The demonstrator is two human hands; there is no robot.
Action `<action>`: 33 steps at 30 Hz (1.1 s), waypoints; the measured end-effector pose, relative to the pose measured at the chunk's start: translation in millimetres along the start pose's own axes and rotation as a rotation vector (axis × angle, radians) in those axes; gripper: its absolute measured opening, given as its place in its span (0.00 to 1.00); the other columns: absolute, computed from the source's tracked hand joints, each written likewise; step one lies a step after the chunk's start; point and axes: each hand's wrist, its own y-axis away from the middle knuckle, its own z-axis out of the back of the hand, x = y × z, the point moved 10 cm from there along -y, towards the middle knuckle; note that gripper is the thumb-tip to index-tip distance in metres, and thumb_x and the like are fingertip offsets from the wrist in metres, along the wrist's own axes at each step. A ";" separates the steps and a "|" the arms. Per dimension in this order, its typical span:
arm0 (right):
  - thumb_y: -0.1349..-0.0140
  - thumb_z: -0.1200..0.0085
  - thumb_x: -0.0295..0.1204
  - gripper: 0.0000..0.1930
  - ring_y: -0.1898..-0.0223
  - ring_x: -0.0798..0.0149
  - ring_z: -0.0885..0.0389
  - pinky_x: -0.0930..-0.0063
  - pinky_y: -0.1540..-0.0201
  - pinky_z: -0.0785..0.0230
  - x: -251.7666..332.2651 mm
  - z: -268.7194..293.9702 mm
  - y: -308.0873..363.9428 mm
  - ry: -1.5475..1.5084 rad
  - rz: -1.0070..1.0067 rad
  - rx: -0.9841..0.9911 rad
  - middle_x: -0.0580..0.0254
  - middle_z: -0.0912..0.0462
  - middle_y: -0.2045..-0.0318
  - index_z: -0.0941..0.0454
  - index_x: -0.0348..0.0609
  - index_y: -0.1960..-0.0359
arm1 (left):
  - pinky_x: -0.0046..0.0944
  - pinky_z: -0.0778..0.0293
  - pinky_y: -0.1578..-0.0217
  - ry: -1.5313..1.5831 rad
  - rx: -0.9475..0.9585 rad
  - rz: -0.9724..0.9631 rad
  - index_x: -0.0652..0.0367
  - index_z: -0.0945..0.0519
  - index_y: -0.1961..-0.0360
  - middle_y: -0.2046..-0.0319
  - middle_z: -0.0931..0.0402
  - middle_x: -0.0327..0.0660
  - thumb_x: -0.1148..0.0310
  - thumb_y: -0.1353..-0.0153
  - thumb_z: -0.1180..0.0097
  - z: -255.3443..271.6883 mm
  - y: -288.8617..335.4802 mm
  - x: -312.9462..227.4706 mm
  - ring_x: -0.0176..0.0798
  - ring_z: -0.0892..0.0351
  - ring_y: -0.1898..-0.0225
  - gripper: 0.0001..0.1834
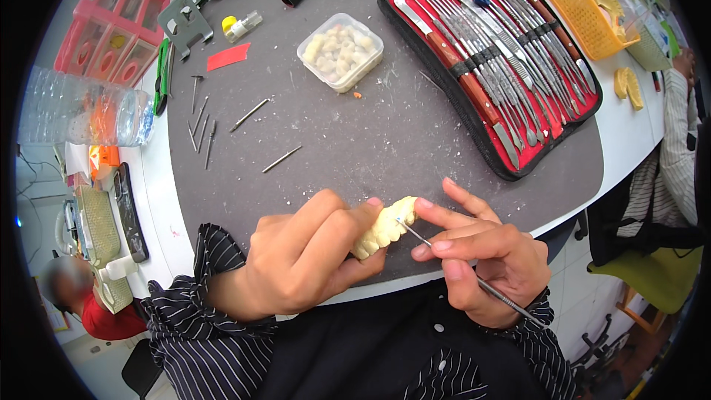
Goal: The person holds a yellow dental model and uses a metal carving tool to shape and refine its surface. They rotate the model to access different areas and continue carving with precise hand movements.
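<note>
The left hand point(304, 255) has its grip closed around a pale tooth model point(384, 227), held just above the near edge of the dark mat point(385, 141) on the counter point(629, 133). The model's long axis runs from about 8 o'clock to 2 o'clock, its upper end free of the fingers. The right hand point(481, 252) pinches a thin metal pick point(474, 278) like a pen; the pick comes in from 4 o'clock and its tip touches the model's upper end. The right hand lies at 3 o'clock of the model, just beside it.
</note>
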 end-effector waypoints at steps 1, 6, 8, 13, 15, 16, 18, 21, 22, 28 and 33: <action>0.44 0.48 0.18 0.07 0.49 0.45 0.20 0.40 0.34 0.49 -0.2 -0.8 0.3 -0.002 0.000 0.010 0.51 0.14 0.70 0.25 0.38 0.63 | 0.30 0.30 0.84 -0.018 -0.036 -0.020 0.67 0.20 0.64 0.78 0.28 0.39 0.77 0.62 0.31 0.6 1.2 -1.0 0.31 0.27 0.83 0.20; 0.43 0.49 0.18 0.06 0.50 0.47 0.19 0.39 0.34 0.49 0.4 -1.0 -2.4 0.038 0.001 0.028 0.50 0.14 0.69 0.25 0.38 0.63 | 0.29 0.33 0.86 -0.069 -0.074 -0.038 0.65 0.19 0.64 0.79 0.30 0.36 0.75 0.62 0.32 0.9 3.2 -3.6 0.29 0.30 0.85 0.19; 0.42 0.49 0.19 0.06 0.50 0.47 0.19 0.39 0.34 0.49 -2.7 0.2 -0.7 0.018 0.007 0.009 0.50 0.14 0.70 0.25 0.38 0.64 | 0.29 0.33 0.87 -0.089 -0.077 -0.040 0.65 0.18 0.64 0.79 0.30 0.36 0.74 0.63 0.32 0.4 3.6 -5.8 0.29 0.30 0.85 0.19; 0.41 0.48 0.20 0.05 0.51 0.47 0.18 0.39 0.34 0.51 -4.0 2.6 -1.9 -0.077 -0.008 0.039 0.49 0.14 0.72 0.25 0.39 0.64 | 0.28 0.33 0.87 -0.108 -0.061 -0.052 0.65 0.18 0.64 0.79 0.30 0.36 0.74 0.64 0.32 1.0 4.5 -9.1 0.29 0.31 0.86 0.20; 0.41 0.48 0.20 0.05 0.51 0.47 0.18 0.39 0.33 0.52 -4.1 2.9 -0.9 -0.079 -0.017 0.024 0.49 0.15 0.72 0.25 0.39 0.63 | 0.28 0.33 0.87 -0.117 -0.060 -0.054 0.65 0.18 0.64 0.79 0.30 0.36 0.74 0.64 0.32 1.1 3.6 -10.4 0.29 0.31 0.86 0.20; 0.41 0.49 0.20 0.05 0.51 0.47 0.18 0.39 0.33 0.53 -4.2 2.7 -0.3 -0.078 -0.016 0.021 0.50 0.15 0.72 0.25 0.39 0.63 | 0.28 0.33 0.87 -0.117 -0.064 -0.054 0.65 0.18 0.64 0.80 0.30 0.36 0.73 0.64 0.32 0.9 2.7 -10.5 0.29 0.31 0.86 0.20; 0.40 0.49 0.20 0.05 0.51 0.47 0.18 0.39 0.33 0.53 -5.1 2.3 0.7 -0.079 -0.013 0.015 0.50 0.15 0.72 0.25 0.39 0.63 | 0.28 0.33 0.87 -0.110 -0.069 -0.050 0.65 0.18 0.64 0.80 0.30 0.36 0.73 0.64 0.32 0.7 1.5 -10.1 0.29 0.31 0.86 0.20; 0.40 0.49 0.20 0.05 0.50 0.48 0.19 0.39 0.33 0.54 -7.1 2.8 0.3 -0.089 -0.031 0.013 0.50 0.15 0.72 0.25 0.39 0.62 | 0.28 0.33 0.87 -0.097 -0.059 -0.043 0.65 0.18 0.64 0.80 0.30 0.36 0.74 0.63 0.32 0.0 1.3 -9.4 0.29 0.30 0.86 0.20; 0.40 0.49 0.20 0.05 0.50 0.48 0.19 0.39 0.32 0.54 -6.7 2.6 -0.1 -0.087 -0.025 0.027 0.50 0.14 0.72 0.25 0.39 0.62 | 0.28 0.33 0.87 -0.097 -0.047 -0.047 0.65 0.18 0.64 0.80 0.31 0.36 0.74 0.63 0.32 -0.2 1.7 -9.4 0.29 0.31 0.86 0.20; 0.40 0.49 0.20 0.06 0.49 0.48 0.19 0.38 0.32 0.57 -3.7 1.8 -4.2 -0.041 -0.016 0.082 0.50 0.14 0.71 0.25 0.39 0.62 | 0.28 0.33 0.87 -0.104 -0.036 -0.041 0.65 0.18 0.63 0.80 0.31 0.36 0.73 0.62 0.32 -1.5 0.3 -10.1 0.29 0.30 0.86 0.20; 0.42 0.48 0.18 0.06 0.49 0.48 0.19 0.38 0.32 0.58 -6.9 2.3 -1.8 -0.092 -0.028 0.070 0.50 0.14 0.71 0.25 0.39 0.63 | 0.28 0.33 0.87 -0.072 -0.032 -0.042 0.64 0.18 0.62 0.80 0.32 0.35 0.73 0.62 0.31 -1.5 1.5 -7.7 0.28 0.31 0.86 0.21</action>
